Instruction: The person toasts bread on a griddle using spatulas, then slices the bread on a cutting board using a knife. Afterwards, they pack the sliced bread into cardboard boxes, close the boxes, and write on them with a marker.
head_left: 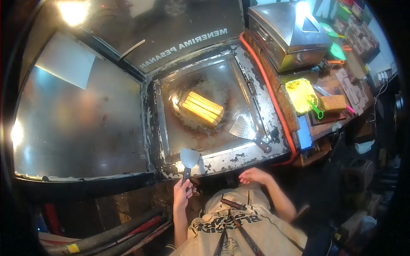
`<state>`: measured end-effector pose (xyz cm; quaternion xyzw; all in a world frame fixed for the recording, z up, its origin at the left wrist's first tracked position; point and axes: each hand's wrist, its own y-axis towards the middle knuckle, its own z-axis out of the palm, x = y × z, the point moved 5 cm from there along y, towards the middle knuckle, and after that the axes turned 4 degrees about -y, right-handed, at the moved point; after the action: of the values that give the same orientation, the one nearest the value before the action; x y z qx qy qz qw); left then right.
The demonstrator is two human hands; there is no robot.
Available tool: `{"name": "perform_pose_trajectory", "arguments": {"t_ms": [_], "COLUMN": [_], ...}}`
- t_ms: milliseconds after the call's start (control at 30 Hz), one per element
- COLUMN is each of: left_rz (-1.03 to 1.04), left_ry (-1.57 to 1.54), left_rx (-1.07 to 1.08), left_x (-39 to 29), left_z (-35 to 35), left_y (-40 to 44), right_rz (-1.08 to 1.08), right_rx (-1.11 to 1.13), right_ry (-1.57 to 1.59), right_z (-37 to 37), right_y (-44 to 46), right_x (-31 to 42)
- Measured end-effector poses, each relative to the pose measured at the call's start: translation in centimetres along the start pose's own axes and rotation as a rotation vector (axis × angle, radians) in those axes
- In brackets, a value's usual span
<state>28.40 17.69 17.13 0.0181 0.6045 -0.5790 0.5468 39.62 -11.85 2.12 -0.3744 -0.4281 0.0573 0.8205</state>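
My left hand [183, 193] is wrapped round the dark handle of a metal spatula [189, 158], whose broad blade points away from me over the griddle's front edge. My right hand [253, 175] hovers in front of my body near that same edge, fingers loosely curled and apart, holding nothing. On the flat griddle [179, 138] lies a block of toasted bread [202, 108], cut lengthwise into several strips with browned faces. A second, wider spatula [247, 129] rests at the griddle's front right corner, its wooden handle over the rim.
An orange hose [273, 91] runs along the griddle's right side. Beyond it, a wooden counter holds a tub of yellow spread [300, 94] with a green-handled tool, a loaf of bread [333, 103] and a metal box [290, 36]. Glass panels [81, 123] stand to the left and behind.
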Motion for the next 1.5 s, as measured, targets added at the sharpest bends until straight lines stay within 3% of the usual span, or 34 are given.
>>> {"name": "perform_pose_trajectory", "arguments": {"t_ms": [100, 133, 200, 433, 1167, 1500], "left_rz": [-0.012, -0.013, -0.017, -0.004, -0.023, -0.007], "left_ry": [-0.033, -0.052, -0.084, -0.115, -0.133, -0.105], "left_rx": [0.002, -0.004, -0.013, -0.040, -0.118, -0.105], "left_x": [-0.6, -0.7, -1.0, -0.2, 0.1, -0.3], "left_z": [-0.6, -0.9, -1.3, -4.5, -6.1, -5.0], "left_y": [-1.0, -1.5, -2.8, -5.1, -5.9, -4.8], "right_rz": [-0.277, -0.437, -0.477, -0.366, -0.321, -0.288], "right_rx": [0.305, 0.075, -0.258, -0.537, -0.617, -0.553], "right_ry": [0.712, 0.472, 0.204, 0.058, -0.041, -0.182], "right_z": [0.1, -1.0, -1.6, -0.9, -0.4, 0.9], "right_y": [9.2, 13.8, 18.7, 26.9, 32.6, 31.0], "right_x": [-6.5, -8.7, -8.4, -3.2, -0.6, -4.1]}}
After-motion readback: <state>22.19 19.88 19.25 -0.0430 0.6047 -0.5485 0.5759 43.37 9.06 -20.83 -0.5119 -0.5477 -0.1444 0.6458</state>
